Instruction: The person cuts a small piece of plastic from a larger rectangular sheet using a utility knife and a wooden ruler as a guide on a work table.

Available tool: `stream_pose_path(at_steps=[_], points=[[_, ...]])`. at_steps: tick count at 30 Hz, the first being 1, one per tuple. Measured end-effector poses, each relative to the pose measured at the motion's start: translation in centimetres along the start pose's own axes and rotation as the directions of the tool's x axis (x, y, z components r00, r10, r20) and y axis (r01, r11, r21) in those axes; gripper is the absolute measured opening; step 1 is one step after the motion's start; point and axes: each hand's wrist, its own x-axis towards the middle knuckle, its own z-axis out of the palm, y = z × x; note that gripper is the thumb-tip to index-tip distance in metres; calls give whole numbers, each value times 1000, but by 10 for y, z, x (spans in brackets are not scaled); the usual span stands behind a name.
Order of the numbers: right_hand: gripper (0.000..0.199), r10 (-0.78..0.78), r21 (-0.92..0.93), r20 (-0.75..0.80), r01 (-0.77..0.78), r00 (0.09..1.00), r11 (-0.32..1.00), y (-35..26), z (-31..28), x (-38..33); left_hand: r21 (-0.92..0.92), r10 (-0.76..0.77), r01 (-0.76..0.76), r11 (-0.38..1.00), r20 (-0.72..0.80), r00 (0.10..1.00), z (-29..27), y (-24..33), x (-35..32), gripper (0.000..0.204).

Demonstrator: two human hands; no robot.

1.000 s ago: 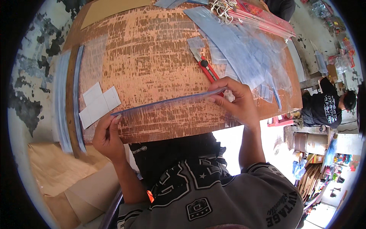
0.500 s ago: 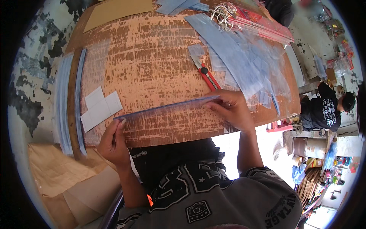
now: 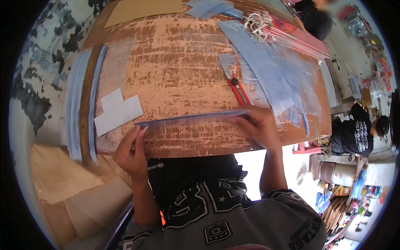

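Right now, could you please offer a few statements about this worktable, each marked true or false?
1. The left hand and the right hand hold one plastic strip between them. True.
2. The red cutter is in the right hand. False: it lies on the table.
3. The white card lies to the left of the cutter. True.
4. The brown bar lies on the table's right side. False: it is on the left.

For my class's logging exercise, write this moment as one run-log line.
left hand: pinching left end of bluish plastic strip | right hand: holding right end | strip: between hands | red cutter: lying on table
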Motion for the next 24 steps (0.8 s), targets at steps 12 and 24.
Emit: stream_pose_path(at_steps=[12, 24], points=[[23, 73, 42, 3, -74, 997, 996, -4, 5, -8, -13, -84, 89, 996, 202, 976, -13, 13, 22, 11], [12, 265, 360, 17, -253, 964, 898, -6, 0, 0, -197, -396, 550, 811, 507, 766, -26, 20, 48, 15]])
